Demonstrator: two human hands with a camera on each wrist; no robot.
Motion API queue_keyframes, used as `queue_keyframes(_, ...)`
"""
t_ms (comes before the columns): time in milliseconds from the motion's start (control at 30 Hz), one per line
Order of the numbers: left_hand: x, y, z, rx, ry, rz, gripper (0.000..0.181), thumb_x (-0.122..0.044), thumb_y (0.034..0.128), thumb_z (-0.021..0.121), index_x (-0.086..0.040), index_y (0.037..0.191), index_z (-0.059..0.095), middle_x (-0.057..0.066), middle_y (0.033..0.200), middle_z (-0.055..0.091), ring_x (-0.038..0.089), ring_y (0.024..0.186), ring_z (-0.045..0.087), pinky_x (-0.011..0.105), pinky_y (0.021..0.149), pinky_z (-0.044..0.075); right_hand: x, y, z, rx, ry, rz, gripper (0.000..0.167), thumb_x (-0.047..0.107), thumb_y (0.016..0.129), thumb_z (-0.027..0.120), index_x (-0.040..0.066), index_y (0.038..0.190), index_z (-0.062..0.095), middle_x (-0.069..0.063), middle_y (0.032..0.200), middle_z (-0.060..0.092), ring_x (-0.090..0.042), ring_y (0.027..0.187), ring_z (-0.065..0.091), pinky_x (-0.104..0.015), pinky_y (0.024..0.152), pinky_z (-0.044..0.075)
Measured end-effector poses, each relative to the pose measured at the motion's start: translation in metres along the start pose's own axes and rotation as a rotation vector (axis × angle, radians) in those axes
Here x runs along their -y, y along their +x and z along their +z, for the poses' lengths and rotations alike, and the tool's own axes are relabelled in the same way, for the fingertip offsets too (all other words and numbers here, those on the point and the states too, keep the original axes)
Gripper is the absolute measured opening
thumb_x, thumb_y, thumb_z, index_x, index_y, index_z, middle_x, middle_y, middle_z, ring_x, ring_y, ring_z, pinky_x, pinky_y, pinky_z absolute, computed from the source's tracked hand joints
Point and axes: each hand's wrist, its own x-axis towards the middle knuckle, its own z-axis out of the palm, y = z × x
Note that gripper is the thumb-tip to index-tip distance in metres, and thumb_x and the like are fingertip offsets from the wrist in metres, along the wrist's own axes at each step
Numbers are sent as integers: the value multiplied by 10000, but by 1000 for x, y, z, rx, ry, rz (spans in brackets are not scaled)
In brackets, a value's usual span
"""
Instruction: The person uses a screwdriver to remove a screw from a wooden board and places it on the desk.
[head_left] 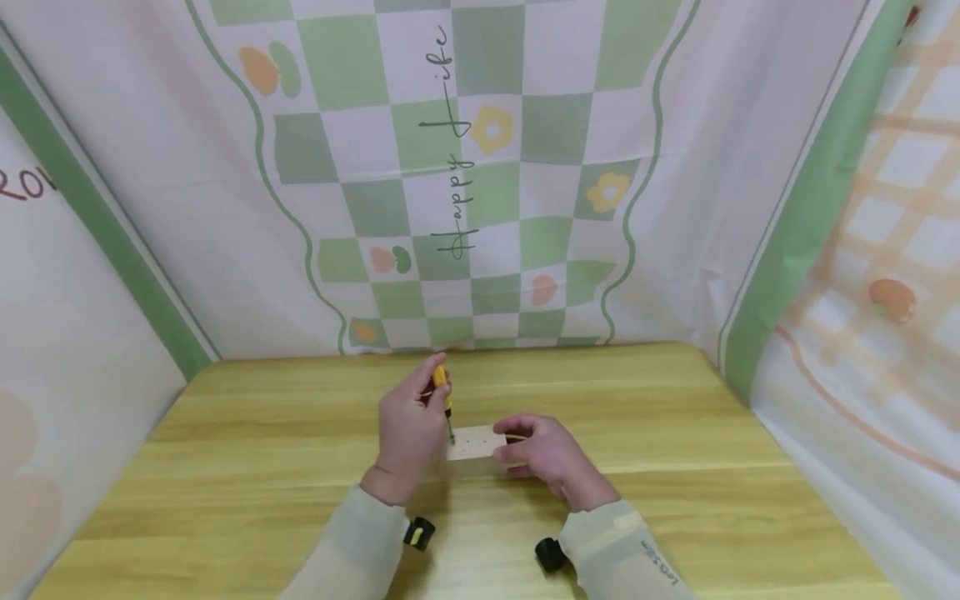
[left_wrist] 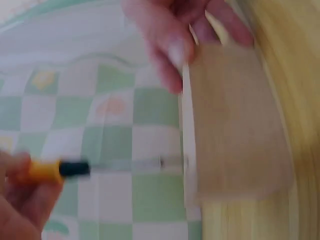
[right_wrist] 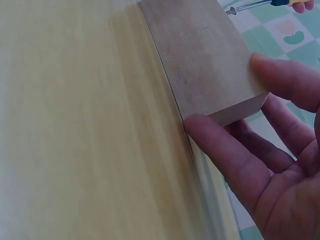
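My left hand (head_left: 408, 429) grips a screwdriver (head_left: 441, 379) by its yellow handle, the shaft pointing down. The screwdriver tip meets a screw (right_wrist: 231, 11) that stands partly out of the top face of a pale wooden block (head_left: 467, 444), near the block's left end. Several small dark spots dot that top face. With fingers and thumb my right hand (head_left: 551, 454) holds the block's right end. In the left wrist view the block (left_wrist: 240, 125) shows a plain side face, while the screwdriver (left_wrist: 45, 171) is blurred.
The block is at the middle of a wood-grain table (head_left: 300, 400). Behind the table hangs a green-and-white checkered cloth (head_left: 495, 175), with further cloth walls at left and right. A black wrist device (head_left: 551, 555) sits at the right cuff, another (head_left: 419, 534) at the left.
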Motion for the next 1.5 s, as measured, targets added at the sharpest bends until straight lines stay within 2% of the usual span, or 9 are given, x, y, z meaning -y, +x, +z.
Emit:
queue_keyframes(167, 9, 10, -21, 337, -292, -125, 382, 39, 930, 665, -95, 1287, 675, 72, 1172, 691, 228, 1024, 661, 322, 839, 563, -2, 1, -2, -4, 5, 5, 391, 40, 836, 799, 10, 1203, 664, -152, 1311, 577, -316, 1145, 575, -433, 795, 583)
queue_keyframes(267, 13, 18, -31, 507, -396, -203, 346, 8, 963, 632, -96, 1290, 676, 56, 1182, 698, 239, 1096, 646, 337, 902, 538, -3, 2, -2, -1, 9, 4, 395, 46, 833, 803, 12, 1202, 666, -149, 1312, 578, -317, 1167, 560, -432, 798, 582)
queue_keyframes(433, 19, 27, -37, 571, -419, -272, 287, -27, 947, 658, -75, 1224, 717, 87, 1053, 735, 258, 1014, 688, 365, 883, 551, -5, 3, -2, 10, 15, 0, 406, 38, 827, 804, 8, 1206, 664, -155, 1316, 577, -319, 1160, 566, -431, 804, 581)
queue_keyframes(600, 20, 30, -37, 528, -412, -312, 270, -21, 924, 677, -39, 1189, 726, 107, 1026, 736, 273, 978, 694, 374, 877, 555, -5, 4, -2, 13, 19, 3, 407, 25, 823, 803, 6, 1206, 665, -165, 1320, 573, -305, 1108, 596, -432, 796, 583)
queue_keyframes(733, 15, 29, -31, 426, -379, -337, 267, -3, 889, 709, -42, 1150, 746, 100, 986, 740, 248, 934, 700, 345, 835, 569, -5, 4, -2, 6, 30, 3, 417, 23, 819, 806, 3, 1211, 666, -165, 1323, 572, -303, 1109, 596, -436, 796, 583)
queue_keyframes(1000, 0, 13, -9, 48, -85, -145, 288, -52, 832, 797, -19, 1116, 757, 83, 913, 744, 161, 779, 690, 262, 639, 579, -6, 4, -2, 8, 25, -1, 415, 24, 821, 804, 5, 1211, 665, -168, 1327, 569, -323, 1146, 576, -435, 796, 583)
queue_keyframes(1133, -1, 8, -3, -73, -31, -79, 285, -15, 799, 825, 7, 1076, 763, 99, 860, 738, 173, 712, 682, 263, 605, 574, -6, 3, -2, 15, 35, -8, 418, 20, 822, 802, -6, 1214, 660, -169, 1326, 569, -345, 1195, 540, -441, 801, 582)
queue_keyframes(1333, -2, 6, 1, -99, -12, -31, 291, 44, 792, 813, 19, 1075, 753, 113, 859, 726, 193, 701, 676, 287, 606, 581, -6, 3, -3, 12, 47, -6, 422, 29, 818, 810, -9, 1212, 664, -165, 1322, 573, -349, 1207, 529, -443, 797, 582)
queue_keyframes(1500, -3, 5, 3, -93, -1, -44, 300, 86, 797, 785, 6, 1083, 739, 95, 859, 705, 185, 709, 652, 303, 605, 572, -5, 3, -2, 7, 44, -4, 427, 33, 815, 813, -10, 1213, 665, -169, 1324, 574, -347, 1202, 534, -442, 797, 582)
